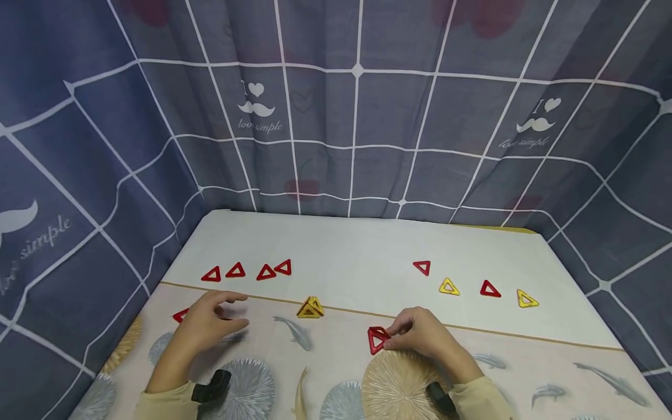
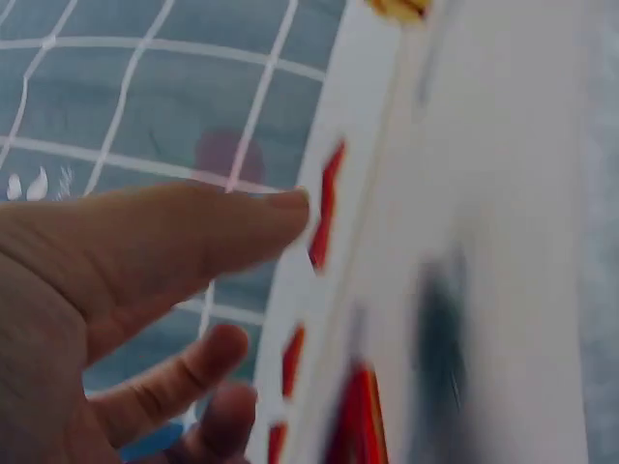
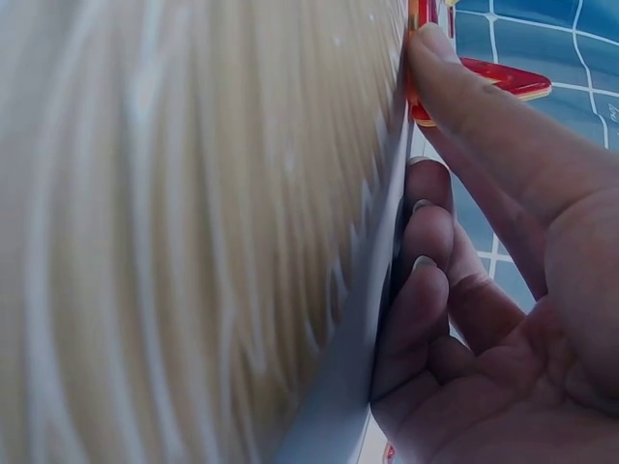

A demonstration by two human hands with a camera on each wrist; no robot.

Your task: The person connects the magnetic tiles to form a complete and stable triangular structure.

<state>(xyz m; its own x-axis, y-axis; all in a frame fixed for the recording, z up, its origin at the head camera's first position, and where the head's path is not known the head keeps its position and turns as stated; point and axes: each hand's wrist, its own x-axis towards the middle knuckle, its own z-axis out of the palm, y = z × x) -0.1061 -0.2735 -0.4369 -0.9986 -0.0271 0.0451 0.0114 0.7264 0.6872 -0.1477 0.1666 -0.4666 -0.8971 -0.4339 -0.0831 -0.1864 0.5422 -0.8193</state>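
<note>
Near the middle front of the table, my right hand (image 1: 422,332) pinches red triangle frames (image 1: 374,349) between thumb and fingers; two red faces meet at an angle. In the right wrist view a red triangle (image 3: 508,77) sticks out beyond the thumb, partly covered by it. My left hand (image 1: 207,324) hovers over the left side, thumb and fingers apart, holding nothing. Beside its wrist lies another red triangle (image 1: 180,315), partly hidden. Between the hands stands a small yellow pyramid (image 1: 311,307) of triangle frames.
Several red triangles (image 1: 236,270) lie in a row at the back left. At the back right are a red triangle (image 1: 490,289), a yellow triangle (image 1: 448,286) and others. A checked curtain (image 1: 325,116) encloses the table's back and sides.
</note>
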